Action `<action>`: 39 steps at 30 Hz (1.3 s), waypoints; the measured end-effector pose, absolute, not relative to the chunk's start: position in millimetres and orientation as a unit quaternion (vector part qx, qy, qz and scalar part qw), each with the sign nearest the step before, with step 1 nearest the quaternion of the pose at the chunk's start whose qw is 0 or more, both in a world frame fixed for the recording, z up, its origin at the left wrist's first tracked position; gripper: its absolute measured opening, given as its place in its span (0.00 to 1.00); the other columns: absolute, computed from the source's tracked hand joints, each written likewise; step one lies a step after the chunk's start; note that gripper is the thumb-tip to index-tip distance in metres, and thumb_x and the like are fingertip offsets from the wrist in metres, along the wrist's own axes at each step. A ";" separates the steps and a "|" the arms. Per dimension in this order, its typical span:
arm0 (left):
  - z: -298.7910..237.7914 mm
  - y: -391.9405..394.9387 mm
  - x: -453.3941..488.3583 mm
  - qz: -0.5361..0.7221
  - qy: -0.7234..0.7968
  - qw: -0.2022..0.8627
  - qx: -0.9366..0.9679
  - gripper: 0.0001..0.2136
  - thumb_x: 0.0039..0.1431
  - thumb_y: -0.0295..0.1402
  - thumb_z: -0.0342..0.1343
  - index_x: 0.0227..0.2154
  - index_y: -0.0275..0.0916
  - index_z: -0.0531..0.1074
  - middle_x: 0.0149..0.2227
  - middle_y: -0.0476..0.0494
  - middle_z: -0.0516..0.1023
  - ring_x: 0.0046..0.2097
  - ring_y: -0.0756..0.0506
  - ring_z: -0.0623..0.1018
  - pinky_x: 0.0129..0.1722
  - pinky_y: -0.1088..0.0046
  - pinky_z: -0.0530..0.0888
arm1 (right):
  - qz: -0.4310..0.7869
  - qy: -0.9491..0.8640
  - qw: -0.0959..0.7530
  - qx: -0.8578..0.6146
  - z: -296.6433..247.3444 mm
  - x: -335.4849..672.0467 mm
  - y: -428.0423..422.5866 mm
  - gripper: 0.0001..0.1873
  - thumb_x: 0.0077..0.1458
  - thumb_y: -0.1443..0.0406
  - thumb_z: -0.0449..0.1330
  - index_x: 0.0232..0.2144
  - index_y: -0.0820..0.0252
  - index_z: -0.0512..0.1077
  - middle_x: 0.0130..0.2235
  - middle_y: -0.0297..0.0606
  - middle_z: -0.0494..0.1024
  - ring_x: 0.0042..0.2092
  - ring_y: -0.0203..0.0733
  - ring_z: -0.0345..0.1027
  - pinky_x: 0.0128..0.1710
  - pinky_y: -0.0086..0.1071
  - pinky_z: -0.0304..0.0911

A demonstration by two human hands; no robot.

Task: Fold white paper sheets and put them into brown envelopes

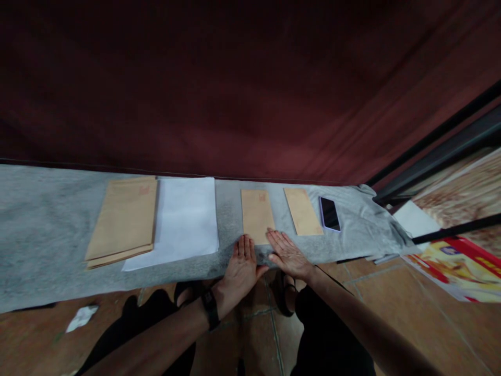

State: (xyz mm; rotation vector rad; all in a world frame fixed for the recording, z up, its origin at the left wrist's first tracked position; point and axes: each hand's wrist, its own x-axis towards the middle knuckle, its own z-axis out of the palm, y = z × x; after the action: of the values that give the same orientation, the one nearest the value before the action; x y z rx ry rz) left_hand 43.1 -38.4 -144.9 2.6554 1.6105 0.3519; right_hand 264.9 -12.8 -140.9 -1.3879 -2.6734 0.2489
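A brown paper envelope (258, 214) with faint red print lies flat in front of me on a grey cloth. My left hand (242, 266), with a dark band on the wrist, rests flat at its lower left corner, fingers stretched out. At its lower right edge lies my right hand (287, 253), fingers extended and the tips touching the paper. Neither hand grips anything. Just right of it is a second brown envelope (303, 211). To the left, a pile of brown envelopes (123, 219) partly covers a stack of white paper (186, 219).
A phone (329, 213) lies right of the envelopes on the grey cloth (47, 224). Behind rises a dark red fabric (235, 104). Dark metal bars (450, 136) and a colourful printed box (457, 266) stand at the right. On the tiled floor is a crumpled white scrap (82, 318).
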 end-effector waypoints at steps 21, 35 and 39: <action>-144.6 37.5 36.1 0.451 0.553 0.472 0.519 0.35 0.49 0.25 0.59 0.64 0.40 0.62 0.43 0.45 0.79 0.37 0.46 0.80 0.40 0.67 0.78 | 0.011 -0.813 0.121 -0.569 -134.1 205.7 -16.9 0.27 0.70 0.59 0.53 0.67 0.61 0.63 0.64 0.50 0.70 0.61 0.54 0.66 0.60 0.46 0.64; -104.2 30.3 47.8 0.375 0.458 0.604 0.534 0.25 0.51 0.48 0.61 0.47 0.34 0.78 0.38 0.40 0.82 0.38 0.43 0.80 0.39 0.67 0.76 | 0.361 -0.276 0.648 -0.612 -124.8 294.8 33.2 0.21 0.53 0.52 0.68 0.19 0.55 0.66 0.21 0.28 0.69 0.28 0.39 0.73 0.36 0.32 0.76; -120.1 33.0 48.5 0.351 0.476 0.587 0.552 0.22 0.50 0.46 0.58 0.42 0.35 0.79 0.37 0.39 0.83 0.36 0.42 0.80 0.40 0.64 0.77 | 0.399 -0.214 0.669 -0.589 -128.2 316.4 34.6 0.21 0.46 0.57 0.74 0.19 0.54 0.65 0.19 0.26 0.69 0.25 0.36 0.73 0.41 0.32 0.78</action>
State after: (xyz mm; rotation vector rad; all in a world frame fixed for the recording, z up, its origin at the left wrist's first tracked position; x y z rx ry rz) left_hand 48.5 33.0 -120.1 1.2870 1.1105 0.8187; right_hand 316.4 34.6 -128.2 -1.3274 -0.4821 0.9001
